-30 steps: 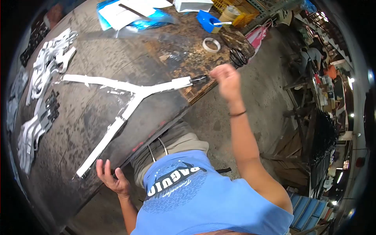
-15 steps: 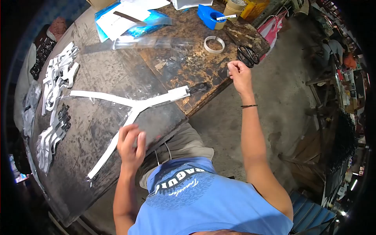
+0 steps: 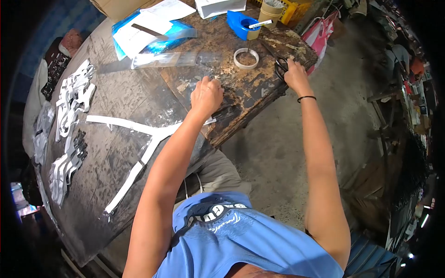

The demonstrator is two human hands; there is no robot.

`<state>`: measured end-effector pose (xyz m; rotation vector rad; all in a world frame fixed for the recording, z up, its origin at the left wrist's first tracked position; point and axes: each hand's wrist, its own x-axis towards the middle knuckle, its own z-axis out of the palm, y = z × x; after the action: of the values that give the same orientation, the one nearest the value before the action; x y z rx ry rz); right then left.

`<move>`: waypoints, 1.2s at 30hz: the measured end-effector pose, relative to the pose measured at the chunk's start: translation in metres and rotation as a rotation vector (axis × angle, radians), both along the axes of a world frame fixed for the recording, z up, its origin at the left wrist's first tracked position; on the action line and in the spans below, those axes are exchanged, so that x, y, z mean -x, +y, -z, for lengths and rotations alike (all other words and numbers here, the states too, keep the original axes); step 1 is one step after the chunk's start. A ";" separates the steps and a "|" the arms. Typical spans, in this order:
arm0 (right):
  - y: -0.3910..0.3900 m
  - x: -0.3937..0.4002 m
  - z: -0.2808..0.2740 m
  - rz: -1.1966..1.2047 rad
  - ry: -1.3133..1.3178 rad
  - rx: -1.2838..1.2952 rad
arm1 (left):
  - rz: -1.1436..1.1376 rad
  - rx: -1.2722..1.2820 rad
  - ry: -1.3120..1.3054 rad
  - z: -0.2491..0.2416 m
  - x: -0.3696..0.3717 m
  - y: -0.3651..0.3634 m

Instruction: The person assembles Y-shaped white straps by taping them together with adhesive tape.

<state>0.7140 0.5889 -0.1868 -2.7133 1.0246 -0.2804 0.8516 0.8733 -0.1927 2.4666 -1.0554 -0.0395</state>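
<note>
My right hand (image 3: 296,76) is closed on the handles of the black scissors (image 3: 281,68) at the table's right edge. Over the worn wooden part of the table, my left hand (image 3: 207,96) is curled with its fingertips turned down and hidden; I cannot make out what it holds, if anything. A white Y-shaped strap (image 3: 157,132) lies flat in front of me. Its right branch runs beneath my left forearm, which covers part of it. Just beyond my hands sits a roll of tape (image 3: 246,59).
Bundles of white straps (image 3: 74,95) and grey-white straps (image 3: 65,173) lie at the left. Towards the back are papers (image 3: 139,34) on blue plastic, clear plastic sleeves (image 3: 162,60), a blue tape dispenser (image 3: 241,27) with a marker, and a cup (image 3: 271,11).
My left hand has moved up and right, from beside the strap's lower leg to the wooden section. My right hand has gone up to the scissors and taken hold of them.
</note>
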 end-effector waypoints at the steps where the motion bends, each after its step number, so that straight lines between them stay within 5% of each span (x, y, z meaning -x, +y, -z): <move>1: 0.000 -0.002 0.001 -0.012 0.029 0.052 | -0.004 0.032 0.074 -0.003 -0.005 -0.001; 8: 0.006 -0.011 -0.013 0.013 0.174 0.046 | -0.009 0.135 0.458 -0.030 -0.037 0.000; 10: 0.008 -0.009 -0.017 0.100 0.200 -0.099 | -0.040 0.179 0.896 -0.035 -0.041 0.002; 14: -0.008 0.012 0.002 0.093 0.157 -0.141 | -0.096 0.238 1.078 -0.041 -0.029 0.012; 16: -0.008 0.031 0.016 0.120 -0.299 -0.548 | -0.068 0.225 1.170 -0.038 -0.024 0.015; 17: -0.003 0.045 0.015 0.122 -0.294 -0.550 | -0.070 0.223 1.176 -0.036 -0.021 0.016; 19: 0.039 0.074 -0.015 0.038 -0.498 -1.119 | -0.052 0.232 1.226 -0.032 -0.012 0.012; 22: 0.081 0.098 -0.015 -0.169 -0.672 -1.289 | -0.036 0.262 1.261 -0.029 0.002 0.005; 26: 0.087 0.120 0.006 -0.400 -0.462 -1.509 | -0.090 0.310 1.301 -0.031 0.013 0.002; 36: 0.095 0.103 -0.009 -0.565 0.061 -1.387 | -0.054 0.443 1.488 -0.031 0.037 0.029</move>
<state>0.6108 0.6837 -0.1776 -1.5660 0.1831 0.4607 0.8149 0.9025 -0.1613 1.3752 -0.2363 -1.2272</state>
